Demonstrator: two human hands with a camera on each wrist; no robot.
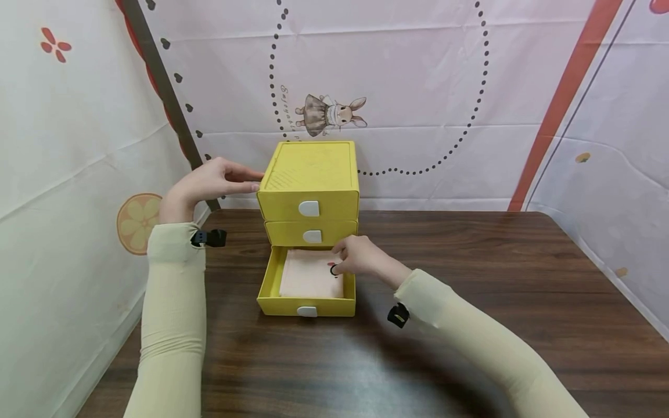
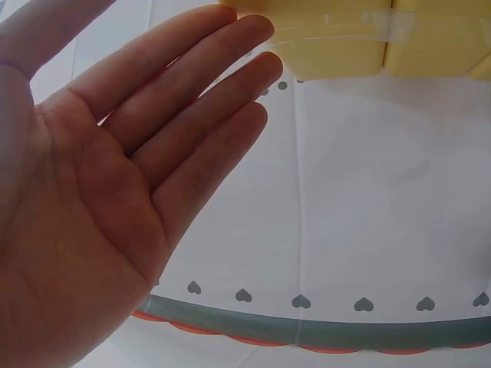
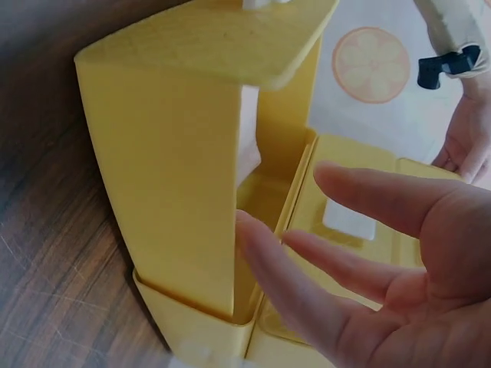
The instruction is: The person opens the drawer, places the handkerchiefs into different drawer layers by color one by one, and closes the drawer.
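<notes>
A yellow three-tier drawer box (image 1: 316, 164) stands at the back of the table, its bottom drawer (image 1: 334, 307) pulled out. Inside that drawer lies a folded pale pink cloth (image 1: 308, 274) with a small dark and red print near its right side. My left hand (image 1: 204, 183) touches the upper left side of the box; its fingers look straight in the left wrist view. Over the right part of the drawer is my right hand (image 1: 362, 256), near the cloth. The right wrist view shows its thumb and fingers (image 3: 288, 280) apart, nothing between them.
The brown wood-grain table (image 1: 470, 278) extends to the right and in front of the box. A printed white and pink curtain (image 1: 418, 87) hangs close behind it and along both sides. The upper two drawers, with white tabs (image 1: 312, 236), are closed.
</notes>
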